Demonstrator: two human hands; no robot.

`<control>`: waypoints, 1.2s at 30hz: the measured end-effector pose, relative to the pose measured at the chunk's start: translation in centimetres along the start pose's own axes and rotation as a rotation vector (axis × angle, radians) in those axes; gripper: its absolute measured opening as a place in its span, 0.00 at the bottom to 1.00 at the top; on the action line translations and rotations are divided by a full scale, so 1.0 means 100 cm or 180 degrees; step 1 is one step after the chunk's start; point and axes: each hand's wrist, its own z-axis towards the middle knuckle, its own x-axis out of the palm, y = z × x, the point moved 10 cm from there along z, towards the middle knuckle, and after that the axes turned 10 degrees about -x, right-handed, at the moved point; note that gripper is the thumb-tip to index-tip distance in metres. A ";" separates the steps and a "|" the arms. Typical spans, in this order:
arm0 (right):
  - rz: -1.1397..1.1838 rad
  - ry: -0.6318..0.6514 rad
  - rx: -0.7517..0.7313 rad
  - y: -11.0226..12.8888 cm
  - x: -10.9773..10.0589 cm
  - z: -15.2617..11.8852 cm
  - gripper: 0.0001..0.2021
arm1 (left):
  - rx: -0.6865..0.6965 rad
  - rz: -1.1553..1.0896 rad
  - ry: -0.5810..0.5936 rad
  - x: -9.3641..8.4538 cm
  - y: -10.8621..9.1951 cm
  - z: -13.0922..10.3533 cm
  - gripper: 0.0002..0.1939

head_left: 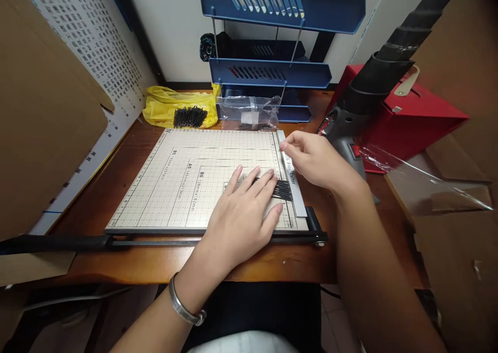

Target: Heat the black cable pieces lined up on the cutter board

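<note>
A paper cutter (155, 187) with a cream gridded board lies on the desk. My left hand (243, 213) rests flat on the board with fingers stretched out, covering part of a bundle of thin black strips (282, 190). The strips' right ends reach the grey-white guide rail (299, 202) at the board's right side. My right hand (313, 156) is over the upper part of that rail, thumb and fingers pinched together; whatever may be between the fingertips is too small to make out. The cutter's black-handled blade arm (155, 243) lies along the board's near edge.
Behind the board are a yellow bag (159, 104) with a pile of short black pieces (190, 117) and a clear plastic bag (249, 112). A blue tiered rack (272, 73) stands at the back. To the right are a black tapered tube (383, 78) and a red box (428, 109).
</note>
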 end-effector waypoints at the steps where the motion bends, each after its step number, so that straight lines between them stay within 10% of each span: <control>1: 0.0046 0.0075 -0.0016 -0.002 0.004 -0.004 0.15 | 0.0030 0.0006 0.0006 0.000 -0.001 0.000 0.27; 12: 0.0319 0.0438 0.0157 -0.022 0.023 -0.018 0.28 | 0.0132 0.0053 0.0070 0.001 -0.004 -0.001 0.29; 18: 0.0139 0.1033 0.0130 -0.011 0.026 -0.028 0.15 | 0.0044 0.0200 0.0093 0.006 -0.002 0.002 0.32; 23: -0.0193 0.1385 0.0245 -0.007 0.027 -0.043 0.32 | 0.0074 0.0354 0.0218 0.011 -0.004 0.001 0.33; 36: -0.0441 0.1241 0.0116 0.003 0.026 -0.042 0.15 | -0.0031 0.0531 0.0209 0.015 -0.010 -0.003 0.35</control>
